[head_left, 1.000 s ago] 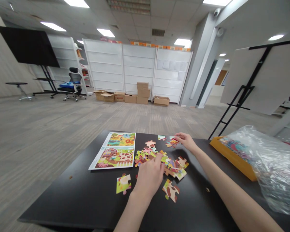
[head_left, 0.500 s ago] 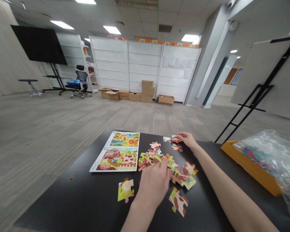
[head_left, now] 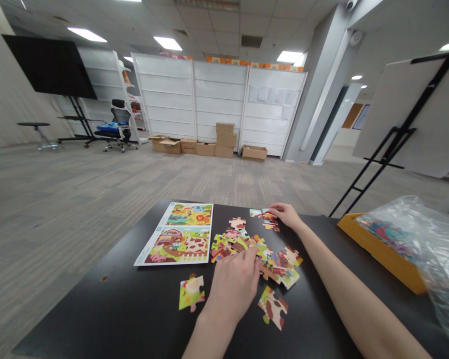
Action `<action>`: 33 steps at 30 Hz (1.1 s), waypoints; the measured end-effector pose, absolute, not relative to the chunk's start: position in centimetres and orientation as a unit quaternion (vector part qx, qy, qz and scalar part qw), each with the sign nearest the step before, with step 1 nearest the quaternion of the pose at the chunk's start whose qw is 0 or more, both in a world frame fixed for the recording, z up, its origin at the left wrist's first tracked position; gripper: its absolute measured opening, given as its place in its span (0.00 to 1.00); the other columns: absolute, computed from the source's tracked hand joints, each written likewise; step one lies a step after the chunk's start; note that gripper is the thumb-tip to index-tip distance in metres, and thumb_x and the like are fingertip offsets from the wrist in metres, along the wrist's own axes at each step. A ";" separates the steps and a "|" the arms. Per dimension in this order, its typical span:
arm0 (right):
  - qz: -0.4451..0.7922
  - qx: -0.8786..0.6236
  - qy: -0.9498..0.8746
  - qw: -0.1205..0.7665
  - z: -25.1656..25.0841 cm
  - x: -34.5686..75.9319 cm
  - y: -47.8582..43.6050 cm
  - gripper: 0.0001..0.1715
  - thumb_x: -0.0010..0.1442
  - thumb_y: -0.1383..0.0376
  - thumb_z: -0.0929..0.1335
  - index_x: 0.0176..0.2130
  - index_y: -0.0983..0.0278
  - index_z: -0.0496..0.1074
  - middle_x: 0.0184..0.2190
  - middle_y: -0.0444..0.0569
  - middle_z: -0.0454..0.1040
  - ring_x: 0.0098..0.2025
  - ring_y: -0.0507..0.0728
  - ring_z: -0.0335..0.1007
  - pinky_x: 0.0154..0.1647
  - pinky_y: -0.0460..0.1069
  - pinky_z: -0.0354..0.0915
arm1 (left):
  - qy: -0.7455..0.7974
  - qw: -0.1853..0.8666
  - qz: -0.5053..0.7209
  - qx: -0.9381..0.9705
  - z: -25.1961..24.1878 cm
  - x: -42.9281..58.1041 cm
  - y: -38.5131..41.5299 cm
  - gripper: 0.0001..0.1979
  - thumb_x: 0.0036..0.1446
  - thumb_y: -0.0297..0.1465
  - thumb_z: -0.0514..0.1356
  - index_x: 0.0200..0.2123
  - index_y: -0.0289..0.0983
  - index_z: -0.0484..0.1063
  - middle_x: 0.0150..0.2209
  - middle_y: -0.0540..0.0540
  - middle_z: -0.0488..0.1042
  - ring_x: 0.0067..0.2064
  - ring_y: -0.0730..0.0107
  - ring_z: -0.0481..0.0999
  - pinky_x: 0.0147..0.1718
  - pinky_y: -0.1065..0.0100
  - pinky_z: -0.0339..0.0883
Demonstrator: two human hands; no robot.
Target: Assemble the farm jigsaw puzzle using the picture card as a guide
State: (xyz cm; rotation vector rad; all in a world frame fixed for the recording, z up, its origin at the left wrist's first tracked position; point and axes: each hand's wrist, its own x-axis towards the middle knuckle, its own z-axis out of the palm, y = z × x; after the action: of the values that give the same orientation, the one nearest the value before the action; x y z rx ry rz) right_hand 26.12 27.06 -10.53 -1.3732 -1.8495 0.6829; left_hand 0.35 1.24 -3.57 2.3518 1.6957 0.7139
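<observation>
My left hand (head_left: 234, 286) lies at the near side of a heap of loose jigsaw pieces (head_left: 234, 244), its fingertips on the pieces. My right hand (head_left: 287, 215) rests at the far end, fingers over a small group of pieces (head_left: 267, 219). I cannot tell whether either hand grips one. Left of the heap lies a printed puzzle picture sheet (head_left: 174, 234) showing a farm and animal scene. A brown-and-white patched piece (head_left: 273, 307) lies near my left hand, and a green-and-yellow piece (head_left: 191, 293) sits apart on its other side.
The black table (head_left: 97, 309) has an edge running along the left. At the right stand an orange-yellow tray (head_left: 377, 252) and a clear plastic bag (head_left: 426, 239) with colourful pieces inside. Beyond lie a carpeted floor, easels, stacked cardboard boxes and white shelving.
The view has swung slightly and the table sits a little differently in the frame. Both hands stay at the same pieces, and my left fingers press a little further into the heap.
</observation>
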 end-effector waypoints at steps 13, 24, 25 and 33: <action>0.151 -0.560 -0.755 0.307 -10.0 25.5 26.6 0.14 0.58 0.55 0.71 0.36 0.61 0.81 0.32 0.50 0.83 0.34 0.60 0.78 0.40 0.52 0.71 | 0.574 0.080 0.215 0.786 -3.1 0.5 1.0 0.12 0.68 0.29 0.53 0.52 0.42 0.70 0.39 0.48 0.80 0.40 0.60 0.81 0.38 0.63 0.71; 0.110 -0.554 -0.774 0.287 -9.5 25.6 26.2 0.17 0.58 0.53 0.71 0.39 0.61 0.81 0.39 0.51 0.81 0.33 0.56 0.74 0.41 0.50 0.69 | 0.573 0.066 0.220 0.787 -3.3 0.3 1.1 0.12 0.68 0.30 0.53 0.52 0.41 0.70 0.39 0.46 0.80 0.40 0.62 0.81 0.38 0.66 0.70; 0.125 -0.548 -0.778 0.280 -9.3 25.9 26.1 0.18 0.57 0.51 0.72 0.40 0.61 0.81 0.39 0.50 0.81 0.32 0.55 0.73 0.38 0.49 0.69 | 0.572 0.065 0.222 0.787 -3.3 0.3 1.1 0.12 0.68 0.30 0.53 0.52 0.41 0.70 0.39 0.46 0.81 0.40 0.62 0.81 0.38 0.66 0.70; 0.278 -0.532 -0.789 0.133 -6.2 28.6 25.7 0.28 0.40 0.44 0.79 0.30 0.64 0.80 0.23 0.45 0.76 0.25 0.53 0.67 0.25 0.47 0.61 | 0.581 0.081 0.219 0.780 -2.7 0.5 0.9 0.12 0.68 0.30 0.54 0.53 0.41 0.70 0.40 0.47 0.80 0.40 0.62 0.81 0.40 0.65 0.70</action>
State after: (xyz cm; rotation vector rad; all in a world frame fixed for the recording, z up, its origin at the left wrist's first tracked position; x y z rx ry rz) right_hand 28.63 25.73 -6.20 -1.5433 -2.2870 0.8047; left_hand 0.48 0.95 -2.68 2.3313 1.7367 0.6543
